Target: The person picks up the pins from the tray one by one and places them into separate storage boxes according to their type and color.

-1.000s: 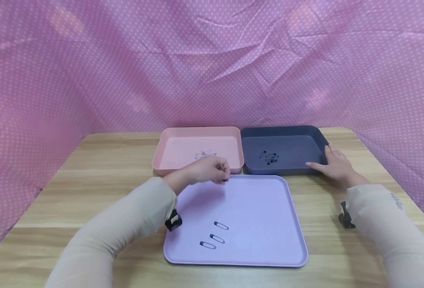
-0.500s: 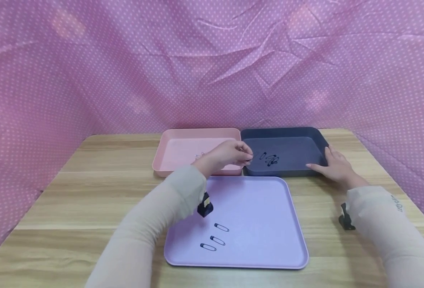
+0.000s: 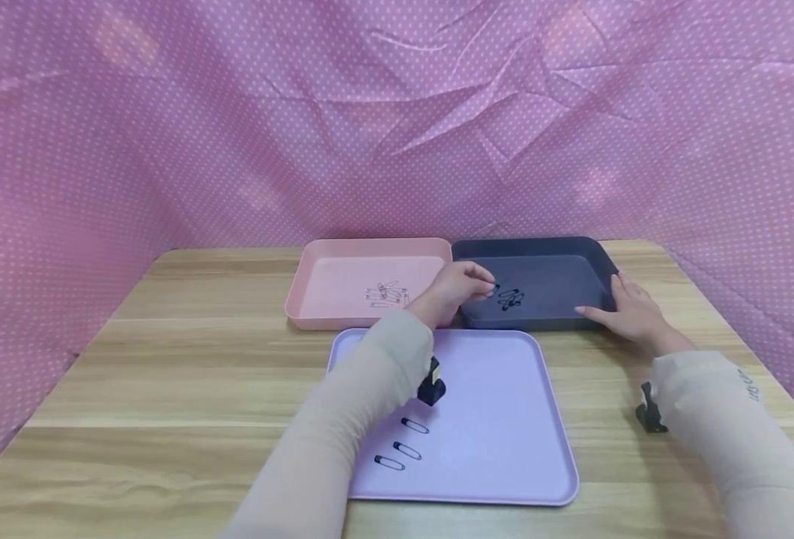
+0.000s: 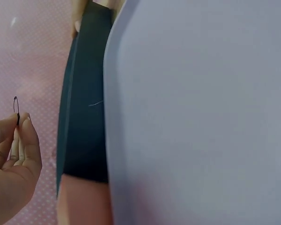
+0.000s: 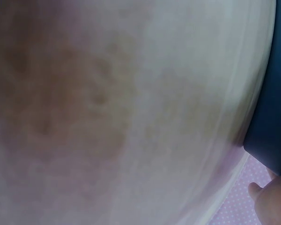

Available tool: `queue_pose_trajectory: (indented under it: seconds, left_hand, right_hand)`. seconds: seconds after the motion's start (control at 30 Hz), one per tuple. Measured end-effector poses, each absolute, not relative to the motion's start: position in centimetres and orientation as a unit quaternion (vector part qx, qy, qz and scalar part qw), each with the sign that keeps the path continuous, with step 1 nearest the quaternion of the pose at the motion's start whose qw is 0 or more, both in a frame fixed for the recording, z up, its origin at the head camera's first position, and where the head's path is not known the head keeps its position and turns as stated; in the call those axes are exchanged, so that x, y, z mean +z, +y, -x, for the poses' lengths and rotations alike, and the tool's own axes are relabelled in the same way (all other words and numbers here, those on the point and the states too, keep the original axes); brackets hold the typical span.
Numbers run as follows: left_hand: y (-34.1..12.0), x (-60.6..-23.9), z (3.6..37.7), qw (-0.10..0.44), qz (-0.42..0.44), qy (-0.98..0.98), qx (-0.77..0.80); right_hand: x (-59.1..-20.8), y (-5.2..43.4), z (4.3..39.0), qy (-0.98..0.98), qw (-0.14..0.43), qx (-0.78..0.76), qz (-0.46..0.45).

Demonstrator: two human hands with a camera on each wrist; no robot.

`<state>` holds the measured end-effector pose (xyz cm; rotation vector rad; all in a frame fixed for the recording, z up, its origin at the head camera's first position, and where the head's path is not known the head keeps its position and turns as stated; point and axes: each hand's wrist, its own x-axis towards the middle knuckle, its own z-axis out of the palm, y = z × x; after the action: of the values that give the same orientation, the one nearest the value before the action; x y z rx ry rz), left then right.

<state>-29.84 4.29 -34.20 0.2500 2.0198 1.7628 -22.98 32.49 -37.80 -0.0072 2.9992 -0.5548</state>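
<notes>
Since a second earlier, our left hand (image 3: pixel 461 284) had carried a pinched black pin (image 4: pixel 17 108) from the lilac tray (image 3: pixel 505 419) to over the dark tray's (image 3: pixel 538 247) left edge; our right hand (image 3: pixel 629 311), fingers relaxed, rested on that tray's right rim.

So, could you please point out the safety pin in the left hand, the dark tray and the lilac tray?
safety pin (image 4: pixel 16 104): left wrist view, its black loop above the pinching fingers.
dark tray (image 3: pixel 559 245): head view, its far rim.
lilac tray (image 3: pixel 505 419): head view, bare floor.
</notes>
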Motion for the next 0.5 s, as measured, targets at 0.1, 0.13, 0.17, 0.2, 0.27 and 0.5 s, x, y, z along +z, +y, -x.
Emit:
queue_pose_trajectory:
  seconds: [0.1,0.13,0.17,0.2,0.27,0.5]
  left_hand:
    - [5.1,-34.9,30.1,0.202,-0.102,0.751,0.620]
    - [5.4,-35.2,30.2,0.196,-0.106,0.754,0.618]
    - [5.7,-35.4,30.3,0.189,-0.109,0.754,0.620]
    - [6.0,-35.7,30.4,0.183,-0.111,0.752,0.623]
    - [6.5,-36.2,30.6,0.171,-0.110,0.752,0.628]
    - [7.7,-37.1,30.8,0.129,-0.100,0.776,0.609]
  right_hand:
    - [-37.8,32.5,23.0,0.982,0.045,-0.181,0.002]
    - [-37.7,32.5,23.0,0.982,0.045,-0.182,0.002]
    - [-37.7,32.5,23.0,0.982,0.043,-0.182,0.002]
    - [-37.7,32.5,22.9,0.982,0.042,-0.183,0.001]
    - [-37.7,32.4,22.9,0.982,0.040,-0.183,0.000]
    - [-37.7,32.3,22.8,0.983,0.037,-0.181,-0.003]
